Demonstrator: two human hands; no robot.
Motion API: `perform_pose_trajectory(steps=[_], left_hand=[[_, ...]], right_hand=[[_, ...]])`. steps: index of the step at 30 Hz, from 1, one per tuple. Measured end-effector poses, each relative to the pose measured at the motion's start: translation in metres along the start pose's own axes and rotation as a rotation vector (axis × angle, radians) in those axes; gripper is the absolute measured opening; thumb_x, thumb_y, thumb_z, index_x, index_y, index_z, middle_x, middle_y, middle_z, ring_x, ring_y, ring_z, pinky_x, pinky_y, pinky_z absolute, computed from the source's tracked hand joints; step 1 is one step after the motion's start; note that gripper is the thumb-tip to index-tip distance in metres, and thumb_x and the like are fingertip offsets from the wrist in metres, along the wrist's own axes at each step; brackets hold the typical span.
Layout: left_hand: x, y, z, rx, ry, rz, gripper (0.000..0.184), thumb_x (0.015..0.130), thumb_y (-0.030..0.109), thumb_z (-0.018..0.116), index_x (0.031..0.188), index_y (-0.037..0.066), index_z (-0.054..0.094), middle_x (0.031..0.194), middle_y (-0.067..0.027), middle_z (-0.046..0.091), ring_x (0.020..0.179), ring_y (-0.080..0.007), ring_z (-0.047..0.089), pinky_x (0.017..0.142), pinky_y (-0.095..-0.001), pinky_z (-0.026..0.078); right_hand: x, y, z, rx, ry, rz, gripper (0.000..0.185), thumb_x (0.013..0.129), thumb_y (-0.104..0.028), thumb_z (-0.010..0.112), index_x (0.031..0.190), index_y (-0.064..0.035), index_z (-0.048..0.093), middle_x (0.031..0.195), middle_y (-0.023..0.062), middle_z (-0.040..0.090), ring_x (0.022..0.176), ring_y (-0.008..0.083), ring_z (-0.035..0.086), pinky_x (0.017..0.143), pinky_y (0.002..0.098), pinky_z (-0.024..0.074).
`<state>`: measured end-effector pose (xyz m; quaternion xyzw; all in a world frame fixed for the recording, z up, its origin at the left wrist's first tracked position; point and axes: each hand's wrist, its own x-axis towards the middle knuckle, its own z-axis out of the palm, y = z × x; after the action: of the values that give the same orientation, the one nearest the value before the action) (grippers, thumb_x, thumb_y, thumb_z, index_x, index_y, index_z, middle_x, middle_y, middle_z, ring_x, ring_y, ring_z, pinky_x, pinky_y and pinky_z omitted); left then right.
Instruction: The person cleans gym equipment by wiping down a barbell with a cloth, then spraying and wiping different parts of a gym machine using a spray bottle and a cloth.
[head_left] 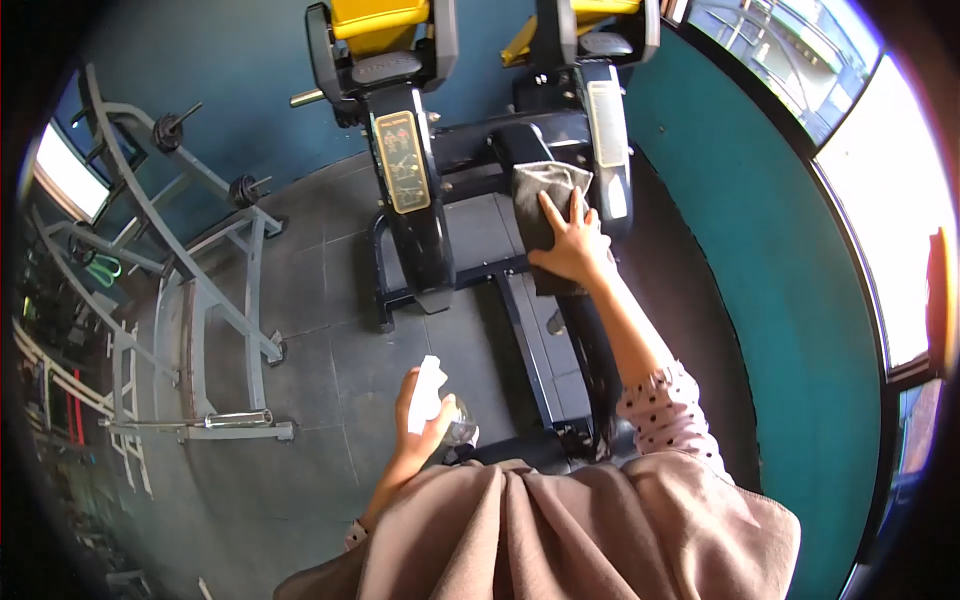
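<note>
My right hand (577, 250) lies with its fingers spread on a dark grey cloth (540, 205) with a pale edge, pressing it against a part of the black exercise machine that the cloth mostly covers. Lower down, on the left, my left hand (412, 425) is closed around a spray bottle (427, 395) with a white trigger head. The bottle's clear body shows partly beyond the fingers. Between two upright posts of the machine sits the cloth; a yellow-framed instruction plate (403, 162) is on the left post.
Yellow pads (380, 18) top the machine, whose dark base frame (525, 345) runs along the tiled floor. A grey rack (215, 300) with small weight plates and a barbell stands left. To the right are a teal wall (740, 270) and bright windows.
</note>
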<state>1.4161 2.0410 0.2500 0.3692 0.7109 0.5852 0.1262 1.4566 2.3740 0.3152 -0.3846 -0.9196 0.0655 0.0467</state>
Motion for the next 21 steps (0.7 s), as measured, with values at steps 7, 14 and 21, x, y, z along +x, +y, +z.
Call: perform_pose_trajectory(steps=[7,14,21], left_hand=[[-0.009,0.032,0.031,-0.178,-0.186,0.068,0.045,0.073,-0.004,0.065,0.117,0.0,0.053,0.103,-0.0026,0.053,0.088,-0.011,0.047,0.082,-0.0263,0.041],[-0.026,0.051,0.042,-0.121,-0.259,0.082,0.045,0.072,-0.003,0.065,0.115,-0.003,0.052,0.098,-0.0072,0.053,0.09,-0.0167,0.052,0.082,-0.029,0.044],[-0.045,0.059,0.05,-0.103,-0.279,0.081,0.042,0.074,-0.002,0.065,0.114,-0.001,0.053,0.098,-0.0046,0.052,0.087,-0.0135,0.049,0.079,-0.0273,0.042]], right_hand=[[-0.163,0.024,-0.009,0.093,0.091,0.047,0.096,0.061,-0.037,0.077,0.146,-0.0366,0.032,0.154,0.023,0.017,0.133,0.0478,0.028,0.095,0.0629,0.0365],[-0.27,0.039,0.033,0.202,0.431,0.083,0.09,0.059,-0.031,0.079,0.141,-0.0369,0.044,0.154,0.0184,0.024,0.137,0.0465,0.024,0.102,0.0648,0.0285],[-0.365,0.088,0.177,0.259,0.694,-0.046,0.08,0.047,-0.028,0.084,0.123,-0.0301,0.06,0.152,0.0226,0.023,0.135,0.0543,0.023,0.105,0.0651,0.0295]])
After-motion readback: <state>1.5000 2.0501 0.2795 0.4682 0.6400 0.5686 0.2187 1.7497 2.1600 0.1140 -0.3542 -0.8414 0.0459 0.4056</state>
